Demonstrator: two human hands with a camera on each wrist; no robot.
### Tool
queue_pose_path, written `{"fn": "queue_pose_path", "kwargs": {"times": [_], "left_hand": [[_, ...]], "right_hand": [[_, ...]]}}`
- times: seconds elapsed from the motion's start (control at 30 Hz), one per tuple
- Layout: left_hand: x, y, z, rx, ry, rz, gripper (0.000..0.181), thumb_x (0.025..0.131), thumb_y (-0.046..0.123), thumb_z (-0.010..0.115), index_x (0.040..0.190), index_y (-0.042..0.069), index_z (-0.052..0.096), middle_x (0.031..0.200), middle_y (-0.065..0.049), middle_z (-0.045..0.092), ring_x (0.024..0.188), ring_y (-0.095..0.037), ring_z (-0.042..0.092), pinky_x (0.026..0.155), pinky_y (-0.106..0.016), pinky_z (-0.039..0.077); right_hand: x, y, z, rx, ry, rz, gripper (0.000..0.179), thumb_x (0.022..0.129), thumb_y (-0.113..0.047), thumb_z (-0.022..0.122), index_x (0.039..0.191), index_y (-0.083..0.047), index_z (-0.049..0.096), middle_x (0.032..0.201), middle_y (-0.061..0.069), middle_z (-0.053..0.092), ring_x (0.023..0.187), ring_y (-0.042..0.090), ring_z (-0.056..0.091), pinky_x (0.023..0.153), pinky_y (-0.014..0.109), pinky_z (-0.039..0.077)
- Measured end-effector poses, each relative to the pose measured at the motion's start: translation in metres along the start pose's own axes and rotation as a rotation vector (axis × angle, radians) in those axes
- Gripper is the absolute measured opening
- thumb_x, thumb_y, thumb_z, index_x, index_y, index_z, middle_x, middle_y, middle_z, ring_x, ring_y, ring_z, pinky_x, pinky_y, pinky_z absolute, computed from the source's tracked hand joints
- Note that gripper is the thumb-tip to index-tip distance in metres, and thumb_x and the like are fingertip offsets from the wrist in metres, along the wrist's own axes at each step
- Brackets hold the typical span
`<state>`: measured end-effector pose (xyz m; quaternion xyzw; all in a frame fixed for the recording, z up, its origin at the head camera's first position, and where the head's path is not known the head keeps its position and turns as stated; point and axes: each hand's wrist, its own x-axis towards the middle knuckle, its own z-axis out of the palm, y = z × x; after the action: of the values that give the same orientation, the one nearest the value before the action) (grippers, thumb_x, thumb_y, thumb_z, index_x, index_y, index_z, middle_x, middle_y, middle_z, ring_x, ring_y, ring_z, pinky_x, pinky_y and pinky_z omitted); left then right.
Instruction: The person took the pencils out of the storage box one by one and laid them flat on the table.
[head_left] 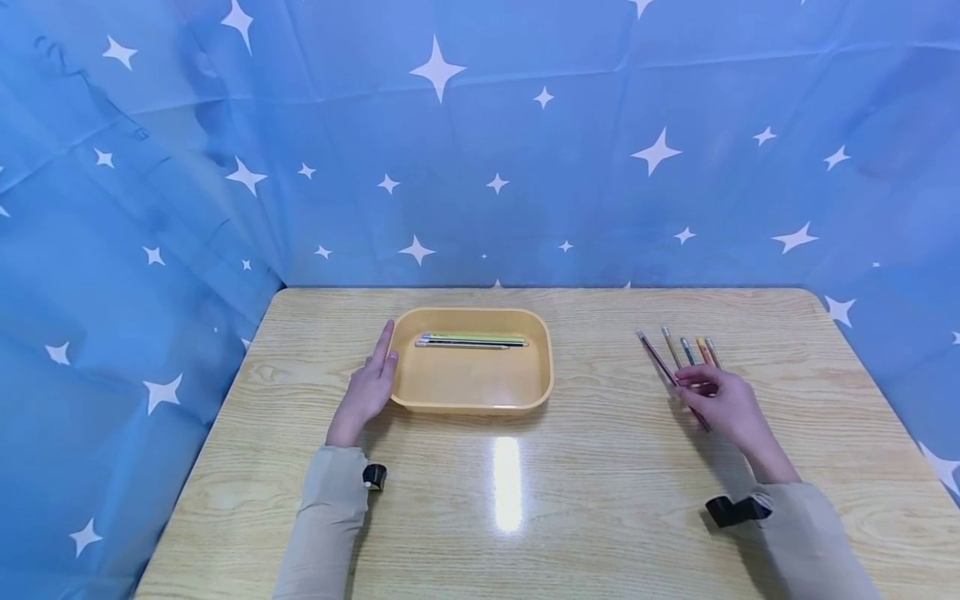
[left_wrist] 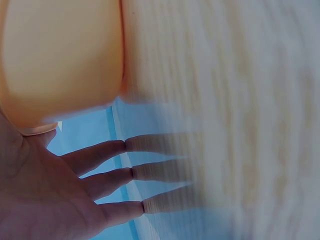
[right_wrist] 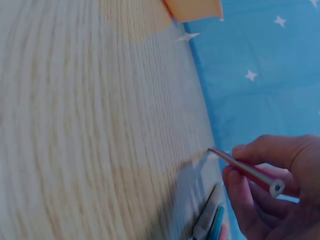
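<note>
While the right hand [head_left: 723, 408] pinches a reddish pencil [head_left: 656, 357] over the tabletop [head_left: 600, 500] beside other pencils [head_left: 688, 351] and the straight-fingered left hand [head_left: 367, 390] touches the tray [head_left: 472, 385], a loose pinch could let the reddish pencil slip.

Right hand [head_left: 723, 407] was blocking the lower ends of four pencils [head_left: 688, 351] toward the worktop's [head_left: 600, 500] right edge, annoyingly. Near edge got chopped off in the head view, and both wrist cams cropped the tray [left_wrist: 60, 60].
</note>
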<state>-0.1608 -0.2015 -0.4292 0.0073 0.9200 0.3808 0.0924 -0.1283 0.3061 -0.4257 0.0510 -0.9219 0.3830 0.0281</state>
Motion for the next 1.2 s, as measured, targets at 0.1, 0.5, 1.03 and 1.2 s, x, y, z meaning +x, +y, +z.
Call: {"fn": "queue_pose_path", "kwargs": {"times": [0.1, 0.5, 1.03, 1.2], "left_hand": [[0.0005, -0.0004, 0.0003, -0.002, 0.0, 0.0, 0.054, 0.107, 0.035, 0.019, 0.157, 0.028, -0.001, 0.154, -0.02, 0.025, 0.136, -0.052, 0.02, 0.107, -0.065, 0.019], [0.0015, 0.0004, -0.0014, -0.002, -0.006, 0.002, 0.054, 0.107, 0.035, 0.019, 0.157, 0.029, -0.002, 0.155, -0.02, 0.023, 0.135, -0.053, 0.021, 0.107, -0.066, 0.019], [0.0005, 0.0009, -0.0013, -0.004, -0.003, 0.003, 0.054, 0.107, 0.035, 0.019, 0.157, 0.027, 0.0, 0.154, -0.02, 0.024, 0.135, -0.053, 0.021, 0.107, -0.066, 0.019], [0.0005, 0.0005, -0.0012, -0.004, -0.002, 0.005, 0.054, 0.107, 0.034, 0.019, 0.157, 0.027, -0.001, 0.154, -0.02, 0.024, 0.136, -0.053, 0.019, 0.107, -0.066, 0.018]], "right_hand": [[0.0006, 0.0009, 0.0006, -0.042, 0.018, 0.026, 0.021, 0.089, -0.007, 0.068, 0.105, 0.007, 0.065, 0.09, 0.016, 0.066, 0.071, 0.002, 0.057, 0.055, 0.02, 0.046], [0.0044, 0.0024, 0.005, -0.166, 0.094, 0.031, 0.017, 0.087, -0.007, 0.07, 0.098, 0.006, 0.068, 0.082, 0.012, 0.067, 0.07, 0.015, 0.059, 0.057, 0.02, 0.044], [0.0035, 0.0052, 0.0078, -0.218, 0.109, 0.048, 0.014, 0.085, -0.01, 0.069, 0.093, 0.002, 0.068, 0.078, 0.008, 0.066, 0.067, 0.016, 0.059, 0.055, 0.029, 0.041], [0.0031, 0.0043, 0.0076, -0.211, 0.107, 0.044, 0.016, 0.087, -0.013, 0.069, 0.094, 0.002, 0.068, 0.079, 0.008, 0.067, 0.069, 0.019, 0.061, 0.055, 0.027, 0.041]]}}
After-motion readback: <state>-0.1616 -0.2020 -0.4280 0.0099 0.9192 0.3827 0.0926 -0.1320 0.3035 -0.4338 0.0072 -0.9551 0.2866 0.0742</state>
